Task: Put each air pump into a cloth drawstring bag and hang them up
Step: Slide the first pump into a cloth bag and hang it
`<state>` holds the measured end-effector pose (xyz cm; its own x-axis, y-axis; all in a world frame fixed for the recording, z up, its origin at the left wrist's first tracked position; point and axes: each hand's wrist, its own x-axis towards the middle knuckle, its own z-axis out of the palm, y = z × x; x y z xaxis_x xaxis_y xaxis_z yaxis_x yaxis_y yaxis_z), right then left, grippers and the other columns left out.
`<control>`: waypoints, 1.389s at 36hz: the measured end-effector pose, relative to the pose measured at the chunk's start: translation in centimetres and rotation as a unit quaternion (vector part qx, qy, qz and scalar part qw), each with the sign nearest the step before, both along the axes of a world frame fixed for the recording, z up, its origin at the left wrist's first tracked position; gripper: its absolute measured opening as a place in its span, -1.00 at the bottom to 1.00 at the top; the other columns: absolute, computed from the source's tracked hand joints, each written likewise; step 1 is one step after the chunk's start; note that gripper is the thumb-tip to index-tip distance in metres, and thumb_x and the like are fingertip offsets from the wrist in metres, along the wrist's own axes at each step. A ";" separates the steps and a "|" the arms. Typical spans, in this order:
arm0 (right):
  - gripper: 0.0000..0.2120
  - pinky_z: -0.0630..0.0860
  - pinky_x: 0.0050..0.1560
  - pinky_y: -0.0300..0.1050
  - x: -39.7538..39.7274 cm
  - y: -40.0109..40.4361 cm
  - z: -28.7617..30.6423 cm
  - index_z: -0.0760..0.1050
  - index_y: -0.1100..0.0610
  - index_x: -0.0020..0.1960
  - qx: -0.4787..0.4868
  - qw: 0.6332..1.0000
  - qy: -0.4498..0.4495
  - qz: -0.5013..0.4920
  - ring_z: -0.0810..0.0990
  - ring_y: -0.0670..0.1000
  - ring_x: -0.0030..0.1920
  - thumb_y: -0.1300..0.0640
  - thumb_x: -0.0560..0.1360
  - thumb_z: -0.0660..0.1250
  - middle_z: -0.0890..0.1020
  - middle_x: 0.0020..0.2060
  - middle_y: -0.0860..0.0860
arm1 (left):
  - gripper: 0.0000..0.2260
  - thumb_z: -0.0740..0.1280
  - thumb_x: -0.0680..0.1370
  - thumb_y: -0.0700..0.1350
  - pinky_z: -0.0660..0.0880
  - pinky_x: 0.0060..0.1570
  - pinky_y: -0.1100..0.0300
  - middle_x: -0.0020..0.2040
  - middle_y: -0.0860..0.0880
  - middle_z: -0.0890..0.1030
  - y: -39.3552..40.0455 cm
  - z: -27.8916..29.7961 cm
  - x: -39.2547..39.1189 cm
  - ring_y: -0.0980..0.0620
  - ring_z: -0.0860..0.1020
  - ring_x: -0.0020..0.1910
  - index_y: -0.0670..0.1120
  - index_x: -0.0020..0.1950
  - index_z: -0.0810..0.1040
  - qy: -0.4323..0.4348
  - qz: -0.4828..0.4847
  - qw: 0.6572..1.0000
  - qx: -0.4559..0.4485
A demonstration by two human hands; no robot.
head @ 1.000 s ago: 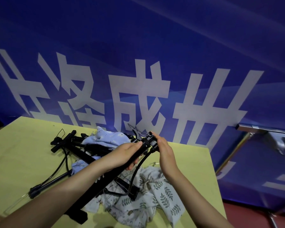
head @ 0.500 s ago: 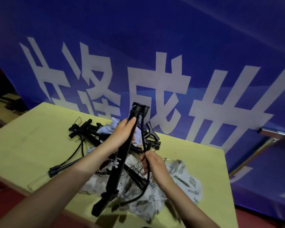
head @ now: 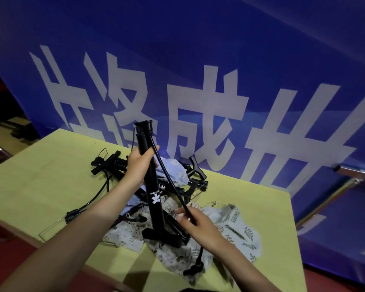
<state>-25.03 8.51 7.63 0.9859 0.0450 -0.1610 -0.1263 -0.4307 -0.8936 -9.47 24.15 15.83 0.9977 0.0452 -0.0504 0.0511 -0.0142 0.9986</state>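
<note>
Pump point(head: 154, 192) upright (one), two hands gripping

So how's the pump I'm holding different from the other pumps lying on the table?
The held pump stands nearly upright, gripped by the left hand; the pumps in the pile lie flat and untouched. The held pump's hose is pulled out straight and pinched by the right hand; a hose from the pile trails loose over the table. All are black.
</note>
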 end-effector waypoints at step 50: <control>-0.66 0.37 -0.27 -0.36 -0.1 -1.1 1.4 0.43 -0.26 0.32 0.020 0.985 -0.148 -0.091 0.47 -0.21 -0.37 0.09 0.63 0.19 0.54 -0.42 -0.31 | -0.80 0.35 0.56 -0.09 0.54 -0.22 0.15 -0.32 -0.03 0.44 -5.3 -3.1 -4.6 0.01 0.50 -0.34 -0.13 0.06 0.37 0.062 -0.046 0.972 -0.220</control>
<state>-25.16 7.45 9.00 0.9817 -0.1360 0.1333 0.0709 -0.3891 -0.9185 -14.12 18.87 12.77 0.9814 -0.0970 -0.1657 0.1909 0.4024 0.8953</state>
